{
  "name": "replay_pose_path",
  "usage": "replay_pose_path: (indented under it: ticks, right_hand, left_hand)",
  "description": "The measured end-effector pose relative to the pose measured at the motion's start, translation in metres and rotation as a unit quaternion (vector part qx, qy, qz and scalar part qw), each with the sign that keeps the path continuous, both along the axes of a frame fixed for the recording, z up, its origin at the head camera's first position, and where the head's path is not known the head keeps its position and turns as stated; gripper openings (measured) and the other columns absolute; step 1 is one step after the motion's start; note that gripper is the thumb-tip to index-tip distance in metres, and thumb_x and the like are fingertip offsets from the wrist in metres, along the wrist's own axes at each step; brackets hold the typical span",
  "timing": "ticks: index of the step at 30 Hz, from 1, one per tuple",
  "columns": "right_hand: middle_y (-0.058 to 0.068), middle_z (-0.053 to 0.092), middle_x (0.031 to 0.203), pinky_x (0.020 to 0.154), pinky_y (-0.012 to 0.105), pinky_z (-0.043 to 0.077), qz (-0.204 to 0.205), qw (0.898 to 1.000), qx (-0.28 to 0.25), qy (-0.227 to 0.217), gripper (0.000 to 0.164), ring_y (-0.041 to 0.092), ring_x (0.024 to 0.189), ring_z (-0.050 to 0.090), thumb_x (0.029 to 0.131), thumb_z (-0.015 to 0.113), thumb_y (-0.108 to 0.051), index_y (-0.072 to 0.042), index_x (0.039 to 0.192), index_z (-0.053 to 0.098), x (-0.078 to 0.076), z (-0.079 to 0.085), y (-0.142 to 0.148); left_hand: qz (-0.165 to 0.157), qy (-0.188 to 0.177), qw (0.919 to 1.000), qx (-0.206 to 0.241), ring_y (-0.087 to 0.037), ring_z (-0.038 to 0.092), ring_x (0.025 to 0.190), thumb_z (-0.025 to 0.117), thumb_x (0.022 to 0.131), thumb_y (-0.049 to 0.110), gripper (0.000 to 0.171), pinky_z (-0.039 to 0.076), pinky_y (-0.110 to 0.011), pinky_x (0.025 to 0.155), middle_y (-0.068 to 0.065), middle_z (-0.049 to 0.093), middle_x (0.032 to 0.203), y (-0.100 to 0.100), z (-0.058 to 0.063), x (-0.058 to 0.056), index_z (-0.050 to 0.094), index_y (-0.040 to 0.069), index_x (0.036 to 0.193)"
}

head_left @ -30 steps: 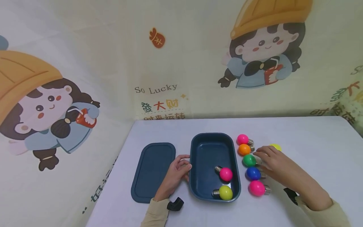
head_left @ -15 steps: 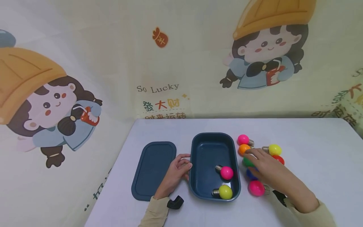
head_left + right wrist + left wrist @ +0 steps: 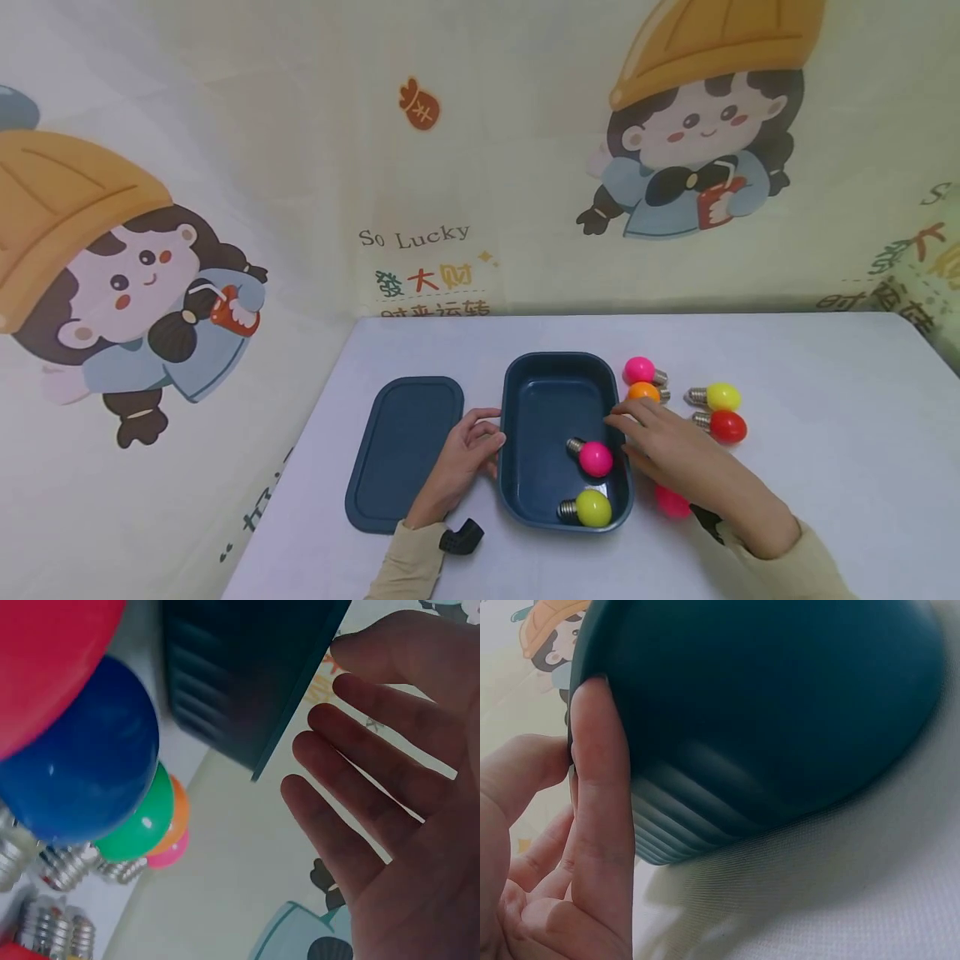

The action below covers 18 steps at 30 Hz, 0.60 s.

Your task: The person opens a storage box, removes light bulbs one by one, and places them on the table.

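A dark blue box [image 3: 555, 400] stands mid-table with a pink light bulb [image 3: 596, 459] and a yellow-green light bulb [image 3: 594, 508] lying inside. My left hand [image 3: 467, 454] holds its left rim between thumb and finger. Over the right rim reach the fingertips of my right hand [image 3: 678, 446]; the right wrist view shows its fingers spread and nothing held. Beside the box runs a row of bulbs: pink [image 3: 640, 369], orange [image 3: 643, 392], green [image 3: 142, 825], blue [image 3: 82, 757] and a larger pink one [image 3: 672, 502]. My right hand hides the green and blue bulbs from the head camera.
A flat dark blue lid [image 3: 405, 454] lies left of the box, near my left forearm. Farther right are a yellow bulb [image 3: 723, 397] and a red bulb [image 3: 727, 427]. White cloth covers the table [image 3: 840, 400]; a printed curtain [image 3: 525, 167] hangs behind it.
My right hand has moved left from above the bulbs' screw bases to the box's right rim, uncovering the yellow and red bulbs. My left hand and the box have stayed put.
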State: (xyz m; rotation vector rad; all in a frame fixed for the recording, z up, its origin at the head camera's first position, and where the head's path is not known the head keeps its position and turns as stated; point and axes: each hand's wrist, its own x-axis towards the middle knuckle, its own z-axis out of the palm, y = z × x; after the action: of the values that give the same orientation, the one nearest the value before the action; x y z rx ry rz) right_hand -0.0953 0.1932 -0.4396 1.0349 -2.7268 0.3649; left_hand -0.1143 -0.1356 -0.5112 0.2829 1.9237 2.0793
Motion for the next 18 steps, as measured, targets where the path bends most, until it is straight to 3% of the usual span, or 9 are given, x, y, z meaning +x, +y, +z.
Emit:
replay_pose_path:
  ticks: [11, 18]
  right_hand:
    - [0.007, 0.063, 0.113, 0.079, 0.034, 0.06, 0.033, 0.999, 0.003, 0.008, 0.047, 0.023, 0.104, 0.061, 0.074, 0.088, -0.019, -0.006, 0.115, 0.069, -0.003, -0.002, -0.016]
    - [0.006, 0.062, 0.114, 0.079, 0.031, 0.06, 0.047, 0.999, 0.018, -0.015, 0.044, 0.021, 0.105, 0.059, 0.077, 0.086, -0.022, -0.009, 0.115, 0.069, -0.004, -0.006, -0.024]
  left_hand:
    - [-0.001, 0.002, 1.0, -0.004, -0.01, 0.059, 0.07, 0.063, 0.098, 0.012, 0.046, 0.054, -0.025, 0.055, -0.003, 0.06, 0.099, 0.0, -0.001, 0.0, 0.045, 0.004, 0.14]
    - [0.001, 0.0, 1.0, -0.004, -0.01, 0.06, 0.07, 0.063, 0.098, 0.012, 0.046, 0.054, -0.025, 0.055, -0.003, 0.06, 0.099, 0.0, -0.001, 0.0, 0.045, 0.004, 0.139]
